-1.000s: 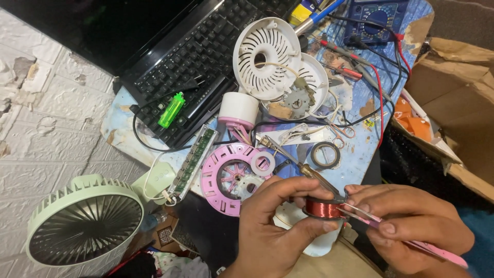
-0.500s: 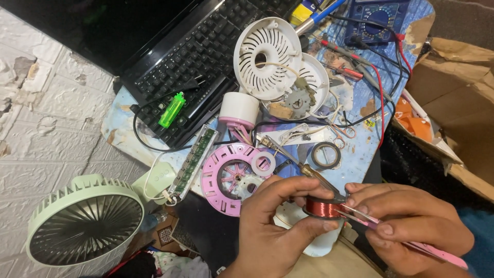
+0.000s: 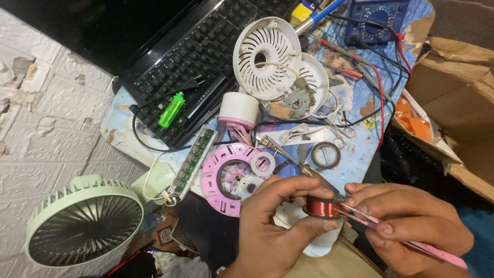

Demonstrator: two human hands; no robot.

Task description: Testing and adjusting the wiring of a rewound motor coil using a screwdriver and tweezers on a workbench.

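While the left hand [image 3: 275, 226] pinches a small spool of copper-red wire [image 3: 322, 208] between thumb and fingers, the right hand [image 3: 406, 226] is closed on pink-handled tweezers [image 3: 391, 238] whose metal tips touch the spool's right side. The two hands are close together, thumbs almost meeting over the spool.

Taking the spool as the landmark: just left of it and slightly higher lies a pink round fan housing [image 3: 231, 177] with a white ring on its rim. A thin metal probe [image 3: 293, 159] runs from above down towards the spool. A roll of dark tape [image 3: 326, 155] lies just above it on the blue, worn surface [image 3: 360, 154]. Farther up sit a white slotted fan grille [image 3: 266, 51] and a second white shell with a grey gear-like part. Well up and to the left is a black keyboard [image 3: 206, 56] with a green lighter [image 3: 171, 109] on it. A narrow green circuit strip [image 3: 193, 159] lies left of the pink housing. Far left and lower stands a pale green fan [image 3: 82, 226]. At the top, above the spool and to its right, a blue multimeter [image 3: 378, 18] trails red and black leads.
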